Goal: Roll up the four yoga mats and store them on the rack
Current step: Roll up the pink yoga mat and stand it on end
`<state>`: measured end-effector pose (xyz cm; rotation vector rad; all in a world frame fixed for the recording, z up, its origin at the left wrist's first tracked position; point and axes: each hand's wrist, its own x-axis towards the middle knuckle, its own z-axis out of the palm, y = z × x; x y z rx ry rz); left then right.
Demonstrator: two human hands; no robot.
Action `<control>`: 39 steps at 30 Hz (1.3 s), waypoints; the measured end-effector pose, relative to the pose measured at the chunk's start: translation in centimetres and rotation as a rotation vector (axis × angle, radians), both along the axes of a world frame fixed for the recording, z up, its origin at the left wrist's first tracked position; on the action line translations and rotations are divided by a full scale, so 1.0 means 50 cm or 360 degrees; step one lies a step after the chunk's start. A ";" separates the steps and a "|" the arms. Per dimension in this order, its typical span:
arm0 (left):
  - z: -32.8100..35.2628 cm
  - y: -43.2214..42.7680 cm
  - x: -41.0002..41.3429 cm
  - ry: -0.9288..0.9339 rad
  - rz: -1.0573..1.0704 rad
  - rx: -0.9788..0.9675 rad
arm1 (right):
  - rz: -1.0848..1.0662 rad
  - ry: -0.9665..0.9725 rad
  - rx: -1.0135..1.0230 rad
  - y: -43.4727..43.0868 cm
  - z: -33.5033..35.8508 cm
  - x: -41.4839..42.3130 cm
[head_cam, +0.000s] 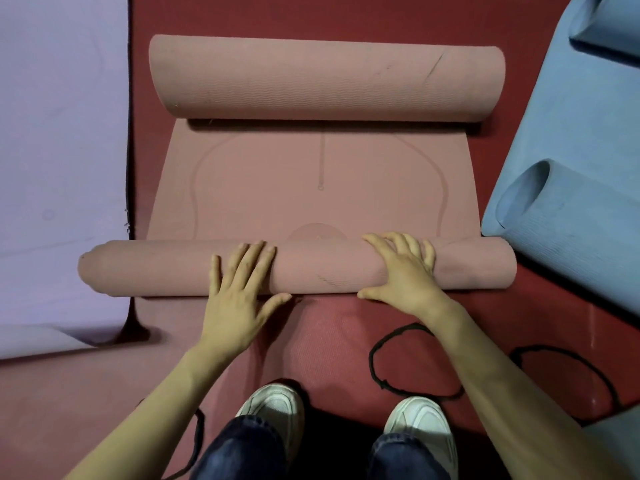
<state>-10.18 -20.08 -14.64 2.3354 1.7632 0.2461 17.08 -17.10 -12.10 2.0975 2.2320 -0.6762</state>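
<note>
Left hand [239, 292] flat on near roll of pink mat [311, 202], right hand [405, 271] pressing beside it, fingers spread, grasping nothing, far end curled too.

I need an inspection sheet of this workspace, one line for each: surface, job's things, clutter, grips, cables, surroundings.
surface: red floor, mats lying on it.
job's things: pink mat rolled at both ends, near roll and far roll; purple mat flat at left; blue mat at right, ends curled.
clutter: nothing seen.
grips: left hand and right hand press on the near roll, fingers spread.
cables: black cord loops on the floor by the shoes.
surroundings: rack not in view.
</note>
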 end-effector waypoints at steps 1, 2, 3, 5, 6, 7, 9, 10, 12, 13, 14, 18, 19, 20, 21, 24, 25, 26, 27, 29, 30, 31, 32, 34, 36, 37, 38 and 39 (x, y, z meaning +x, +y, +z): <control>-0.003 0.006 -0.004 -0.0018 0.0001 -0.0021 | 0.0003 -0.0017 0.0010 -0.001 -0.001 0.001; -0.005 0.013 -0.006 -0.0036 0.0007 -0.0040 | 0.0020 -0.0054 0.0070 -0.007 -0.008 0.004; -0.007 0.021 -0.008 -0.0042 0.0017 -0.0043 | 0.0055 -0.0100 0.0188 -0.018 -0.019 0.007; -0.006 0.042 -0.009 -0.0037 0.0017 -0.0034 | 0.0081 -0.0145 0.0443 -0.046 -0.040 0.009; -0.003 0.055 -0.010 -0.0052 0.0018 -0.0046 | 0.0065 -0.0155 0.0542 -0.058 -0.048 0.007; 0.002 0.068 -0.010 -0.0080 0.0028 -0.0074 | 0.0045 -0.0170 0.0599 -0.065 -0.056 0.004; 0.014 0.093 -0.011 -0.0144 0.0055 -0.0183 | 0.0013 -0.0207 0.0596 -0.062 -0.066 -0.002; 0.019 0.105 -0.012 -0.0160 0.0056 -0.0234 | 0.0002 -0.0223 0.0569 -0.052 -0.067 -0.005; 0.025 0.128 -0.013 -0.0080 -0.0005 -0.0252 | -0.0007 -0.0243 0.0499 -0.019 -0.058 -0.006; 0.026 0.138 -0.014 0.0023 -0.0065 -0.0220 | 0.0001 -0.0238 0.0453 -0.002 -0.051 -0.004; 0.027 0.150 -0.015 0.0133 -0.0118 -0.0191 | 0.0014 -0.0229 0.0394 0.015 -0.043 -0.003; 0.044 0.194 -0.011 0.0308 -0.0160 -0.0274 | 0.0035 -0.0199 0.0256 0.063 -0.023 0.003; 0.048 0.200 -0.010 0.0304 -0.0163 -0.0293 | 0.0036 -0.0200 0.0241 0.068 -0.021 0.005; 0.051 0.205 -0.009 0.0294 -0.0169 -0.0304 | 0.0040 -0.0205 0.0235 0.071 -0.019 0.006; 0.053 0.207 -0.009 0.0284 -0.0174 -0.0311 | 0.0049 -0.0210 0.0249 0.071 -0.017 0.006; 0.058 0.198 -0.009 0.0255 -0.0182 -0.0283 | 0.0082 -0.0244 0.0408 0.062 -0.017 0.005; 0.059 0.191 -0.009 0.0243 -0.0184 -0.0268 | 0.0090 -0.0254 0.0469 0.055 -0.021 0.004; 0.059 0.181 -0.009 0.0228 -0.0182 -0.0258 | 0.0094 -0.0259 0.0514 0.048 -0.024 0.004; 0.060 0.169 -0.010 0.0210 -0.0176 -0.0256 | 0.0100 -0.0262 0.0523 0.039 -0.026 0.002; 0.057 0.140 -0.013 0.0167 -0.0170 -0.0249 | 0.0117 -0.0271 0.0502 0.021 -0.030 0.000; 0.055 0.124 -0.017 0.0150 -0.0173 -0.0235 | 0.0123 -0.0279 0.0500 0.010 -0.031 -0.002; 0.052 0.108 -0.020 0.0140 -0.0181 -0.0214 | 0.0124 -0.0293 0.0506 -0.003 -0.032 -0.003; 0.050 0.092 -0.024 0.0135 -0.0191 -0.0192 | 0.0121 -0.0306 0.0517 -0.018 -0.032 -0.006; 0.047 0.062 -0.031 0.0128 -0.0207 -0.0172 | 0.0114 -0.0300 0.0531 -0.050 -0.031 -0.012; 0.047 0.038 -0.035 0.0132 -0.0231 -0.0167 | 0.0101 -0.0273 0.0537 -0.083 -0.029 -0.018; 0.047 0.028 -0.037 0.0132 -0.0245 -0.0162 | 0.0088 -0.0257 0.0540 -0.098 -0.028 -0.019; 0.047 0.019 -0.038 0.0131 -0.0262 -0.0159 | 0.0075 -0.0239 0.0541 -0.113 -0.026 -0.020; 0.048 0.010 -0.039 0.0134 -0.0280 -0.0159 | 0.0067 -0.0220 0.0532 -0.128 -0.025 -0.020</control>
